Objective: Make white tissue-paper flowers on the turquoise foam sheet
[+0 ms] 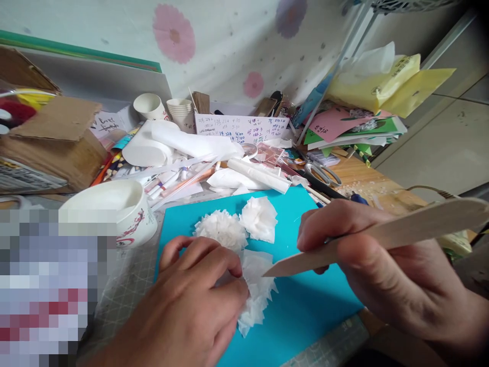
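Note:
A flat wooden craft stick (328, 255) with a pointed tip lies between the thumb and fingers of my right hand (397, 285). Its tip is just over a piece of white tissue paper (257, 267). The curled fingers of my left hand (202, 290) grip that tissue at its left side; part of it is hidden under them. Frilly white tissue clumps sit behind my left hand: a round ruffled one (221, 227) and a smaller one (260, 218). They rest on a blue sheet (301, 311). More jagged tissue (254, 308) shows beside my left thumb.
A white paper bowl (130, 209) stands at the left, near a cardboard box (57, 132). Behind the sheet lie white paper rolls (191, 140), markers, and scissors (323, 174). Paper cups (179, 112) stand farther back. A cutting mat (126, 285) shows under the sheet.

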The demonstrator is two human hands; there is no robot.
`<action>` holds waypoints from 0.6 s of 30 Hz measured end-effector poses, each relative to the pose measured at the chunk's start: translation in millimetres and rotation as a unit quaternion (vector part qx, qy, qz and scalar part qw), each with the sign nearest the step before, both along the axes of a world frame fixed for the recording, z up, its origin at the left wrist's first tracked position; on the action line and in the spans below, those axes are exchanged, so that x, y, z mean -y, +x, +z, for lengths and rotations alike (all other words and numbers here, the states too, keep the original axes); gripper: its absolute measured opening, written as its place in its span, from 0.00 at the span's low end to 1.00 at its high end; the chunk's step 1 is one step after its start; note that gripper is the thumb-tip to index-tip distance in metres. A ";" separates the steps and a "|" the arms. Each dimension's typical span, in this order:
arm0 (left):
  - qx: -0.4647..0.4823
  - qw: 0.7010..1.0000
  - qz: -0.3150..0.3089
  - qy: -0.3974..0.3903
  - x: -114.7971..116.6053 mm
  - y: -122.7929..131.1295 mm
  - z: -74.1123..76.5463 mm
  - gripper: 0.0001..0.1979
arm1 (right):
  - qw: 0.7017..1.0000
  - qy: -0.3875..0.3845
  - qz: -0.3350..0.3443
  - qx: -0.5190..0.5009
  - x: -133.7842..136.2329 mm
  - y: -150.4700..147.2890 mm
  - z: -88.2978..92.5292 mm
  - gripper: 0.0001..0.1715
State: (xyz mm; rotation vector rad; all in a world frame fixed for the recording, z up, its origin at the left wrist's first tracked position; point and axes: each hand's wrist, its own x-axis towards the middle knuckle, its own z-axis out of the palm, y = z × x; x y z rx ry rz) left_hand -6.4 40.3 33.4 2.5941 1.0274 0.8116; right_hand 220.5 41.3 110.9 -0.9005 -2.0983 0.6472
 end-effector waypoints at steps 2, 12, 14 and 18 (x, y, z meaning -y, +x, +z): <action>-0.010 1.000 -0.002 -0.010 0.1 -0.4 0.2 0.07 | 0.999 0.012 0.016 0.030 -2.0 -5.9 -4.1 0.18; 0.004 1.000 -0.002 -0.011 2.8 -0.9 2.1 0.08 | 0.983 0.071 0.080 0.150 -14.1 -20.6 -19.1 0.27; -0.009 1.000 -0.004 -0.003 2.8 -0.6 3.5 0.08 | 0.977 0.094 0.085 0.173 -14.2 -24.1 -21.6 0.29; -0.041 0.999 -0.011 0.022 2.8 -1.0 10.1 0.09 | 0.974 0.132 0.088 0.165 -14.2 -30.7 -26.4 0.31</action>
